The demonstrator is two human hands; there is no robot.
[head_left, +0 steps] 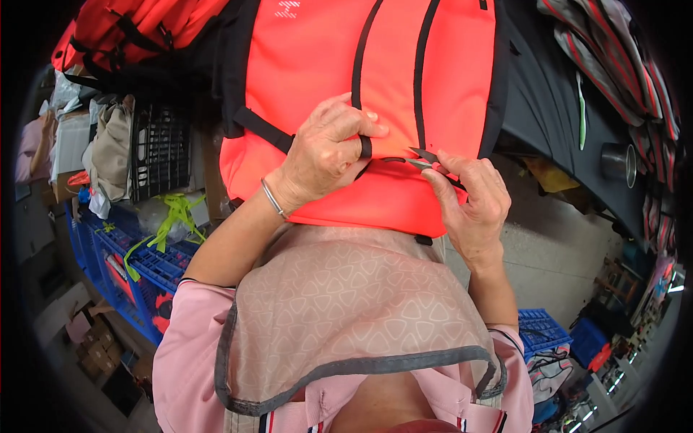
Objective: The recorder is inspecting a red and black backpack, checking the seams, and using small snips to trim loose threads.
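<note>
A bright coral-orange backpack [310, 72] with black piping and black side straps lies in front of me, its lower end against my apron. My left hand [328, 141] is closed, pinching a bit of black strap [366, 147] on the bag's front; the rest of that strap is partly hidden by my fingers. In my right hand [473, 195] is a small pair of thread snips [424, 158], gripped between thumb and fingers. Their pointed blades are apart and face left, just above the orange fabric near the lower end of the piping.
More orange bags [144, 32] are piled at the far left. A black crate [160, 148] and blue plastic crates [162, 263] with lime-green strips stand on the left. To the right, a dark-covered table [548, 94] holds a metal cup [619, 164] and striped bags [606, 50].
</note>
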